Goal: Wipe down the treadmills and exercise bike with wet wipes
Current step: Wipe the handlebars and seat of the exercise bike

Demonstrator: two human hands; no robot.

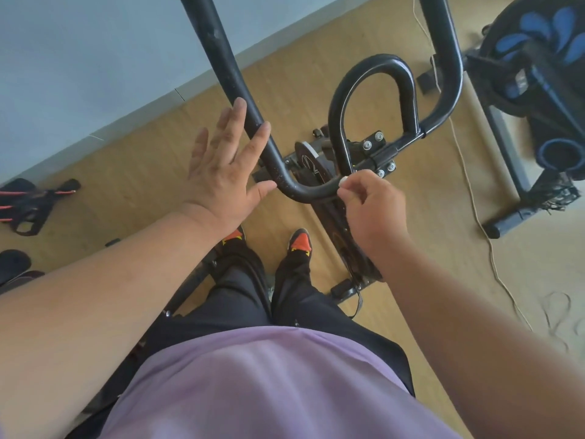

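wipe (342,181) pinched by right hand (370,207) against handlebar (304,193).

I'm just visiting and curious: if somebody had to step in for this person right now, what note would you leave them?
Left hand: open, fingers spread, held beside the black handlebar; contact cannot be told.
Right hand: fingers pinch a small white wad, apparently the wet wipe, against the bend of the handlebar.
The looped inner bar is just beyond; a second machine with blue parts stands to the right.
Done: cannot be told from this view.
Left: probably carry on along the bars, then the other machine.
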